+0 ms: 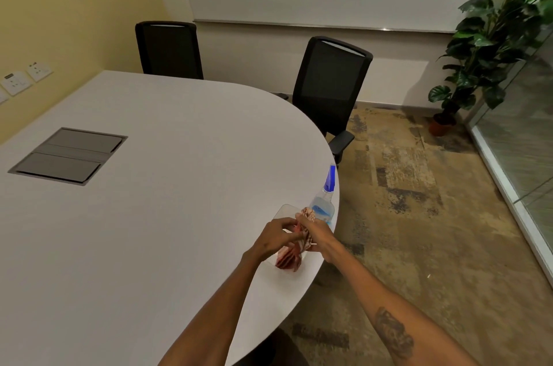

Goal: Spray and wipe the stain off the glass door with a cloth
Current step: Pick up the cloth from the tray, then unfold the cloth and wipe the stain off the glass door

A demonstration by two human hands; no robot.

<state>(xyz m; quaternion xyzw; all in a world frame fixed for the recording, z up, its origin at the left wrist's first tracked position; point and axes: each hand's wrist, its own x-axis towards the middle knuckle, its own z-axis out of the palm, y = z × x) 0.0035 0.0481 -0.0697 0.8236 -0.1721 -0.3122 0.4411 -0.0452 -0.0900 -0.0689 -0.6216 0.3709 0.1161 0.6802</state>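
cloth partly hidden by hands, plant cropped

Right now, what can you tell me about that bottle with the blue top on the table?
The spray bottle is clear, plastic by the look of it, with a bright blue sprayer on top and a blue patch on its front. It stands upright near the curved edge of the white table, just beyond both hands. The right hand and the reddish patterned cloth hide its lower part. Whether anything but the table touches it is unclear.

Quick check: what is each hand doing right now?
Left hand: closed on the red patterned cloth.
Right hand: also gripping the cloth, beside the spray bottle.
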